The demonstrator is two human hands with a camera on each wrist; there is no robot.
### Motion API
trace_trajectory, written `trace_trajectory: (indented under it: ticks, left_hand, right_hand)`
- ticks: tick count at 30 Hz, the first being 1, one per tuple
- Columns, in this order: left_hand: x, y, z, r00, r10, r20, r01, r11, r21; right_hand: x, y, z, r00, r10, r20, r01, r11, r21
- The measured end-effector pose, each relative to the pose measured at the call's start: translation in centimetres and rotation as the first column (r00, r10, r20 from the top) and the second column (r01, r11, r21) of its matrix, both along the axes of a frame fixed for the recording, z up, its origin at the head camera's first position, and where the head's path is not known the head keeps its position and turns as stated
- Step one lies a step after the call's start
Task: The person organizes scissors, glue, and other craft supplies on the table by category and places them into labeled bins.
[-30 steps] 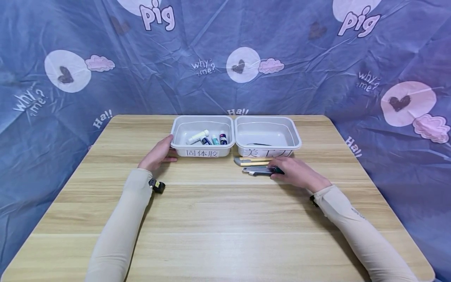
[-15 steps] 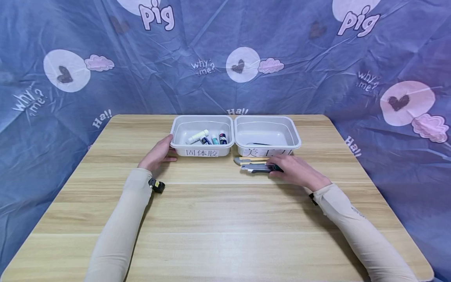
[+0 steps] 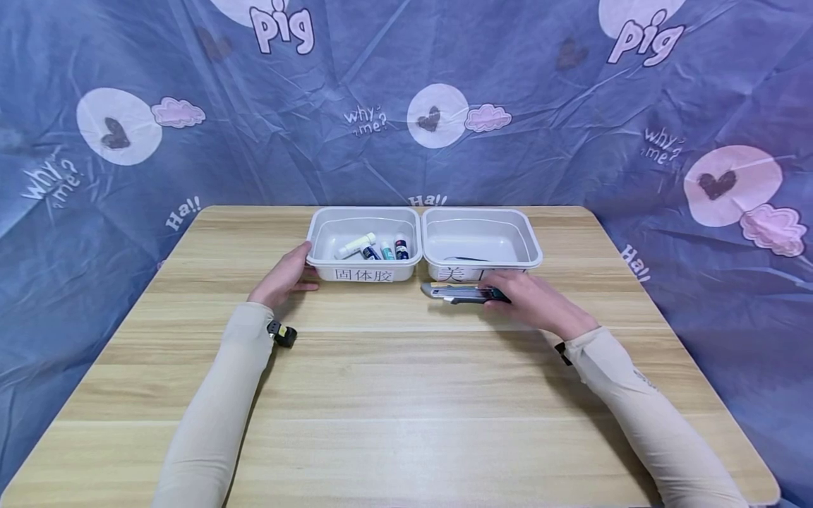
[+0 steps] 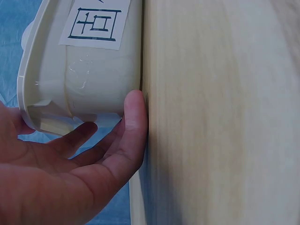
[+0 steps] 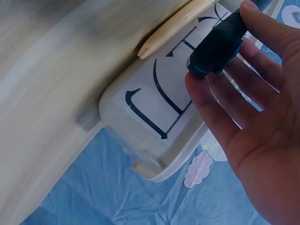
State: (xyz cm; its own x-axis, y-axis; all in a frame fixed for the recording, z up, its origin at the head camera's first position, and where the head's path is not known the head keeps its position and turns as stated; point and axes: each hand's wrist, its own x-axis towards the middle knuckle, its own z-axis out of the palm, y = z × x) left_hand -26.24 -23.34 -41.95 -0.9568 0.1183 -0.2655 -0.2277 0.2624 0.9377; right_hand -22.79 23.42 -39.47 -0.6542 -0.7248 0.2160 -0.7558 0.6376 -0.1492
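My right hand (image 3: 532, 298) pinches a box cutter (image 5: 218, 44) between thumb and fingers. Its handle is dark green and its metal blade holder points left, raised off the table in front of the right white bin (image 3: 536, 247). Behind and below it lies a yellow box cutter (image 5: 176, 28) with a grey end, partly covered in the head view. My left hand (image 3: 284, 277) touches the left end of the left white bin (image 3: 311, 247), its fingers spread along the wall and corner. In the left wrist view those fingers (image 4: 135, 115) reach around the bin's lower side.
Several glue sticks (image 3: 356, 245) lie in the left bin, whose front has a paper label (image 3: 364, 276). One dark thin item (image 3: 468, 259) shows inside the right bin, mostly hidden by its front wall. Both bins stand side by side near the back of the wooden table (image 3: 406, 395).
My right hand has lifted the dark green box cutter off the table and moved it slightly towards the right bin, over the yellow one. The left hand has stayed at the left bin.
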Motion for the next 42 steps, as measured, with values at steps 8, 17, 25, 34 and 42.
trace_trajectory:
  ticks: [8,17,25,34,42]
  left_hand:
    - [-0.1,-0.1,0.0,1.000,-0.003,0.003,0.003,1.000,-0.003]
    - [0.0,-0.1,0.1,1.000,-0.008,0.004,0.008,1.000,-0.003]
    - [0.0,-0.1,0.0,1.000,-0.008,0.007,0.008,1.000,0.007]
    - [0.0,-0.1,0.0,1.000,-0.011,0.005,0.011,1.000,0.008]
    - [-0.1,-0.2,0.0,1.000,-0.017,0.003,0.017,1.000,0.001]
  right_hand:
    - [-0.1,-0.2,1.0,0.998,0.019,-0.067,-0.021,0.999,-0.025]
    - [-0.1,-0.6,2.5,0.997,-0.021,-0.068,0.020,1.000,-0.018]
    - [-0.3,-1.0,3.4,0.996,-0.070,-0.061,0.069,0.997,-0.023]
    - [-0.7,-1.1,4.0,0.994,-0.081,-0.073,0.079,0.996,-0.037]
    - [-1.4,-1.2,4.5,0.993,-0.111,-0.050,0.108,0.992,-0.061]
